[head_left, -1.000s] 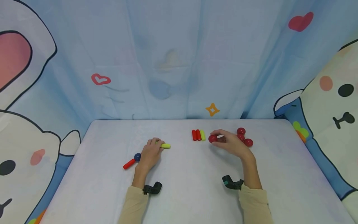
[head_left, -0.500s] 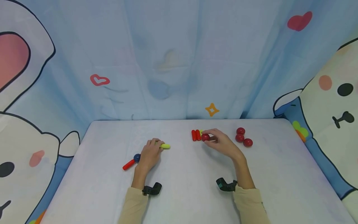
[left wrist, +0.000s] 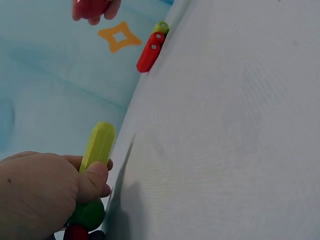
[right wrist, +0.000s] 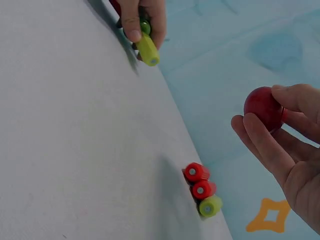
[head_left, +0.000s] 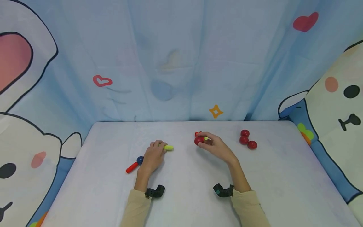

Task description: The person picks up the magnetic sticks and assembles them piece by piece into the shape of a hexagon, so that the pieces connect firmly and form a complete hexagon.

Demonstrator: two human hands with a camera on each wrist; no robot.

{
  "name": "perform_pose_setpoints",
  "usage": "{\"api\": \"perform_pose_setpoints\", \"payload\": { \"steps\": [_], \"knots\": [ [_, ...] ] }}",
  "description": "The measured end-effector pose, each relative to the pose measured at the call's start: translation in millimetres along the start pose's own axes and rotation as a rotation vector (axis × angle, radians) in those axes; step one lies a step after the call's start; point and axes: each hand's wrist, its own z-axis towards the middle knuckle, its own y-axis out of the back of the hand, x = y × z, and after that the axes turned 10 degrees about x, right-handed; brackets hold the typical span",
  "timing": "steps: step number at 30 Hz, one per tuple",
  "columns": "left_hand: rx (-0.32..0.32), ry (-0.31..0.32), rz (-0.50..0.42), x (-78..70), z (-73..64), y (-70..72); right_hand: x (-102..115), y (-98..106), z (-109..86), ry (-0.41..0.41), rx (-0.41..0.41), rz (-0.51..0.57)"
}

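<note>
Well, at my far left a white cartoon animal [head_left: 26, 135] is printed on the blue backdrop [head_left: 181, 91], beyond the edge of the white-covered table [head_left: 181, 195]. Next on the table comes a red rod [head_left: 131, 167], lying aslant with its upper end at a blue ball [head_left: 140, 160], just beside my left hand [head_left: 152, 158]. With that hand I pinch a yellow-green rod [head_left: 169, 147] between thumb and fingers, its free end sticking out to the right. From the left wrist I also see a green ball [left wrist: 88, 215] near the rod's other end, partly behind my thumb, and something dark red below it, cut off by the frame.

My hands are well apart. Near the table's far side lies a row of three rods, two red rods [right wrist: 196, 171] and then a lime rod [right wrist: 210, 205], side by side, each with a pale disc on its end. My right hand [head_left: 217, 147] partly covers them in the head view; its fingertips and thumb grip a red ball [right wrist: 262, 108], raised off the table and apart from the row. Further right, three more red balls [head_left: 244, 140] sit clustered, one of them nearer me.
</note>
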Motion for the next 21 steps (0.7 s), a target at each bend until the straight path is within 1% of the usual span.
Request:
{"api": "perform_pose_setpoints", "payload": {
  "steps": [5,10,13,17,21],
  "knots": [
    [0.012,-0.003,-0.009,-0.9,0.8,-2.2,0,-15,8.2,-0.067,0.0,0.013],
    [0.025,-0.01,-0.029,-4.2,1.2,-2.7,-2,-31,16.7,-0.108,-0.027,0.026],
    [0.036,-0.013,-0.023,-5.6,1.5,-3.8,-1,-40,20.5,-0.106,-0.017,0.017],
    [0.059,-0.012,-0.017,-7.1,2.2,-4.9,1,-50,23.1,-0.09,0.016,0.009],
    [0.07,-0.009,-0.017,-8.1,2.1,-4.9,2,-57,24.3,-0.101,0.014,-0.009]
  ]
}}
